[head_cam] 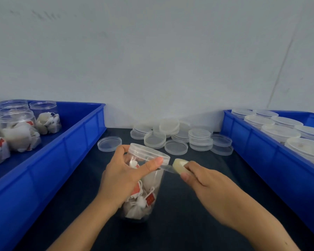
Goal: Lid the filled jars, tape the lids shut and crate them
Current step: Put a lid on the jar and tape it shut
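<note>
Between two blue crates on the dark counter [179,223], the left hand [123,175] clasps a light, slick plastic jar [145,194] below its lid [150,153]; the right hand [205,180] pinches a tape roll [179,165], strip touching the rim.

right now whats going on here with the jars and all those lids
A person is taping a lid shut. The left hand grips a lidded jar of tea bags standing on the dark table, thumb pressing a strip of clear tape near the lid. The right hand holds the tape roll, pulled off to the side. Loose lids lie behind; open filled jars wait in the left blue crate, lidded ones sit in the right crate.
</note>
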Demonstrator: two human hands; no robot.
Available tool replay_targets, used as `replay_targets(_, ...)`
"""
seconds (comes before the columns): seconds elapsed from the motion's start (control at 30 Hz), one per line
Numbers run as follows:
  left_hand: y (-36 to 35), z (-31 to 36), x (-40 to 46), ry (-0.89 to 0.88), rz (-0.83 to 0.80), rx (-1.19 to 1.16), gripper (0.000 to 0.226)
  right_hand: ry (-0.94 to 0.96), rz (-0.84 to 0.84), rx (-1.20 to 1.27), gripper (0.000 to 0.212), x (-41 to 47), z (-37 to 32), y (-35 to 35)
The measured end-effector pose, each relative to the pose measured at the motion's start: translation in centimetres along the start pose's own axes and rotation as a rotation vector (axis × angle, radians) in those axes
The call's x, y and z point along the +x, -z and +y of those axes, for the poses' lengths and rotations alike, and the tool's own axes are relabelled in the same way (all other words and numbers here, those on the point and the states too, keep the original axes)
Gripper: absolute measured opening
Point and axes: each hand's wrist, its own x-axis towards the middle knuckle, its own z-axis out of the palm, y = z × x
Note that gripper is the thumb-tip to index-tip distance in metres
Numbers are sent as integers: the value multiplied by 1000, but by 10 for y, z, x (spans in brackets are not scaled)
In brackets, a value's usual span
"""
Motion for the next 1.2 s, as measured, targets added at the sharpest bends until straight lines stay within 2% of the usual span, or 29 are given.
replay_targets(0.1, 0, 0, 1, 14, -111, -94, 79, -6, -11, 10, 27, 4, 4, -3)
replay_targets(0.23, 2, 1, 2, 24, -244, -194, 86, 45, 63, 21, 36, 8, 8, -6)
replay_targets(0.6, 2, -4, 0, 20, -362, -367, 111, 120, 178, -16, 40, 10, 3, -15)
replay_targets(0.7, 3, -4, 2, 28, -305, -314, 114, 108, 220, -14, 41, 10, 1, -18)
replay_targets(0.73, 3, -3, 2, 23, -317, -262, 103, 101, 236, -5, 41, 10, 1, -20)
replay_targets(0.8, 4, -3, 0, -24, -309, -91, 68, 86, 278, -9, 41, 11, 0, -24)
replay_targets(0.83, 3, -4, -1, -84, -235, 23, 53, 79, 304, -22, 41, 11, 0, -26)
replay_targets(0.93, -6, -2, -10, -336, 141, 314, 40, 66, 382, -56, 42, 9, -2, -34)
replay_targets(1.0, -14, 2, -19, -365, 228, 396, 47, 69, 411, -61, 43, 8, -6, -40)
replay_targets(1.1, -17, 7, -25, -205, 140, 475, 85, 102, 414, -90, 47, 6, -11, -43)
replay_targets(1.13, -15, 8, -24, -149, 112, 457, 90, 119, 400, -87, 47, 5, -12, -41)
replay_targets(1.2, -12, 9, -18, -70, 77, 361, 81, 173, 373, -95, 48, 2, -13, -35)
